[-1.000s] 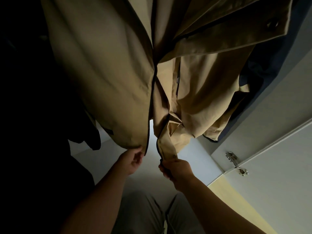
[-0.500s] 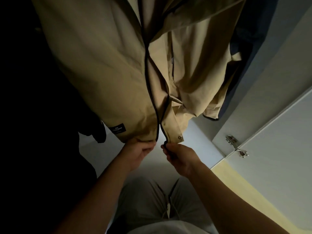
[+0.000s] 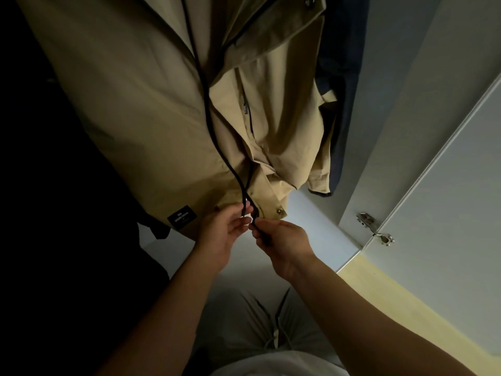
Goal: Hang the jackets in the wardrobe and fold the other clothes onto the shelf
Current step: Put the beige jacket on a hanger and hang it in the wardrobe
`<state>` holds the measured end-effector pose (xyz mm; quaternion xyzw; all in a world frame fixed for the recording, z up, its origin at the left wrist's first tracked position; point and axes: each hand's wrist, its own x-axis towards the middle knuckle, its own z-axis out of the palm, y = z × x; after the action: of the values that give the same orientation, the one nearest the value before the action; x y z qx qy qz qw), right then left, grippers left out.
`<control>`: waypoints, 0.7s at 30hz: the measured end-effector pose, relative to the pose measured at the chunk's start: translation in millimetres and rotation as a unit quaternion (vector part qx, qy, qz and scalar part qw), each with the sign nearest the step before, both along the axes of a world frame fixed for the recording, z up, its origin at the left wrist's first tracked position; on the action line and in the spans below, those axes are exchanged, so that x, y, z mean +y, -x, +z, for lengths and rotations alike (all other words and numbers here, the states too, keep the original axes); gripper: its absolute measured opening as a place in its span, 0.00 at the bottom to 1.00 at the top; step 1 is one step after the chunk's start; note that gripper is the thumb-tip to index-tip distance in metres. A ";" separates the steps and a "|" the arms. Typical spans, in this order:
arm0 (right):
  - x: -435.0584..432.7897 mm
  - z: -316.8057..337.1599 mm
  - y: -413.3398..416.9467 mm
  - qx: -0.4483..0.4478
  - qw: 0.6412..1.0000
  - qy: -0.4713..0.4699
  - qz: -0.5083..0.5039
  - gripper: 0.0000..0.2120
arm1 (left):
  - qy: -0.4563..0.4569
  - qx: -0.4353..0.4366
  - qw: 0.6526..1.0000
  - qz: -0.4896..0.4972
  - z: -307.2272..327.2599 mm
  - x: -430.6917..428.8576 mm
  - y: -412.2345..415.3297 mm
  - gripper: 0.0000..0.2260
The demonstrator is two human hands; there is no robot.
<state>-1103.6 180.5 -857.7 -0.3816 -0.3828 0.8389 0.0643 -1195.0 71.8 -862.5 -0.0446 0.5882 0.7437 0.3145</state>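
A tan jacket hangs in the wardrobe, filling the upper half of the view, its front open along a black zipper. At the hem, my left hand pinches the left zipper end. My right hand grips the right zipper end just beside it. The two hands almost touch under the hem. A black label sits on the left hem corner, and a snap button on the right flap.
A dark navy garment hangs behind the jacket to the right. Dark clothes fill the left side. The white wardrobe door with a metal hinge stands open at right, above a pale wooden floor.
The two hem edges, apart a second ago, have been drawn together. My hands have moved toward each other and now meet at the zipper's bottom ends. The view has shifted so the jacket label shows.
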 end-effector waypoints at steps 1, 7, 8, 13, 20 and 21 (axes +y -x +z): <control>-0.6 2.1 -0.2 0.000 1.000 0.000 0.001 0.04 | 0.018 0.006 1.000 0.008 0.1 0.7 -0.1 0.07; -5.4 7.1 -2.1 -0.001 1.000 0.003 0.008 0.06 | 0.020 0.009 0.999 0.032 -7.3 0.9 0.5 0.06; -6.3 7.3 -2.4 -0.003 1.000 0.001 0.009 0.06 | 0.028 0.025 0.999 0.037 -8.8 1.1 0.5 0.07; -12.0 8.8 -2.9 -0.011 1.000 0.000 0.010 0.06 | 0.045 0.067 0.995 0.052 -10.9 1.1 -2.9 0.11; -12.9 13.2 -1.2 -0.014 1.000 0.003 -0.001 0.02 | 0.076 0.098 0.991 0.050 -10.0 -1.2 -4.0 0.12; -13.3 13.7 -1.3 -0.015 1.000 0.003 -0.002 0.02 | 0.085 0.101 0.990 0.046 -9.7 -1.5 -4.4 0.12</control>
<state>-1102.3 167.2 -844.0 -0.3954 -0.3808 0.8338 0.0591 -1190.7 70.3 -872.2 -0.0233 0.6752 0.7055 0.2141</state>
